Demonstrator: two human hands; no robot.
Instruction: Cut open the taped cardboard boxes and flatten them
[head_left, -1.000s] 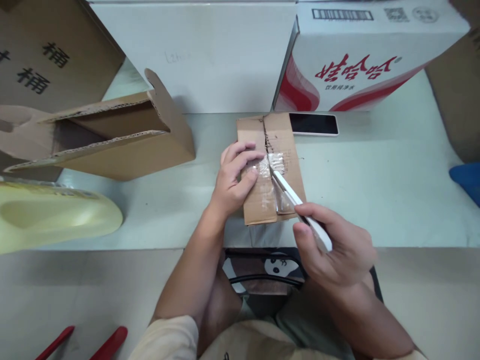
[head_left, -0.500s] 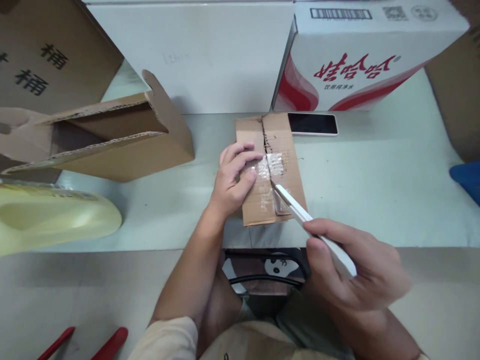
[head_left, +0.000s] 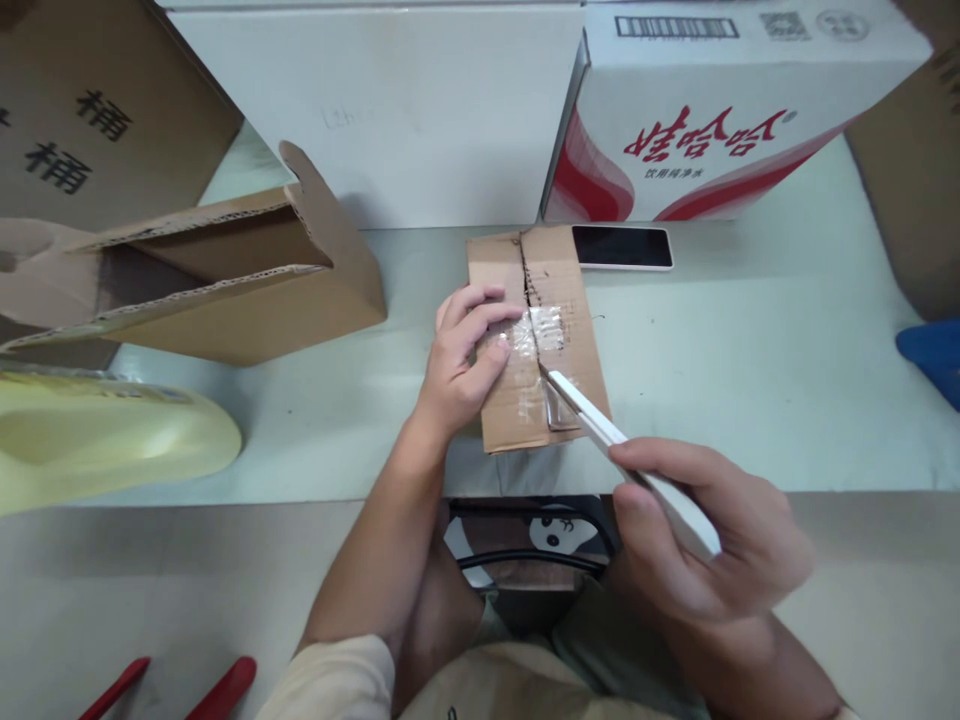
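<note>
A small brown cardboard box (head_left: 504,415) lies near the front edge of the table, with a dark slit running along its top and clear tape across the middle. My left hand (head_left: 461,350) grips the box from its left side, fingers and thumb bent over the top beside the slit. In my right hand (head_left: 709,530) is a white-handled utility knife (head_left: 589,410), fingers closed around the handle. Its blade tip touches the slit just below the tape, and the knife slants down to the left. The palm side of my right hand is hidden.
Behind the box lies a phone (head_left: 624,247). White cartons (head_left: 375,120) and a red-and-white water carton (head_left: 705,140) stand at the back. On the left are an open cardboard box (head_left: 255,315) and a yellow jug (head_left: 127,440). A blue object (head_left: 930,360) sits at right; red handles (head_left: 225,690) show below.
The view has shifted very slightly. My right hand and the knife have moved a tiny bit, with the tip a little lower along the slit. My left hand stays on the box.
</note>
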